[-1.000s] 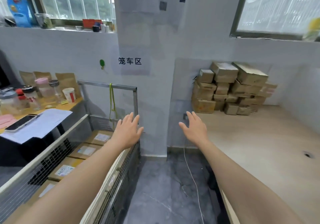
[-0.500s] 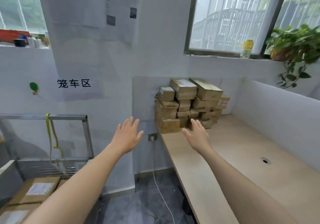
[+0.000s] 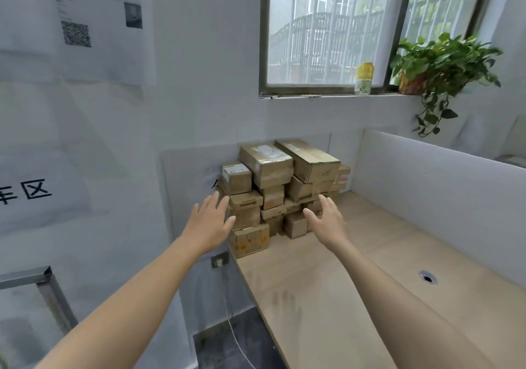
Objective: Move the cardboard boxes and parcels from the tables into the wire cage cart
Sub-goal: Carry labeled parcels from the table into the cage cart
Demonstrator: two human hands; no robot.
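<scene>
Pale worktop [image 3: 370, 269] running along a white wall, cardboard boxes [image 3: 267, 166] sitting stacked at its far end, left hand [image 3: 210, 226] and right hand [image 3: 327, 224] hovering near them, fingers spread, holding nothing.

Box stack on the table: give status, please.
Left hand, right hand open, empty. Cardboard box stack on wooden table, not gripped. Nothing between hands and stack.

boxes [image 3: 280, 189] stacked on table [image 3: 355, 283] against wall, below window [image 3: 327, 32]
</scene>
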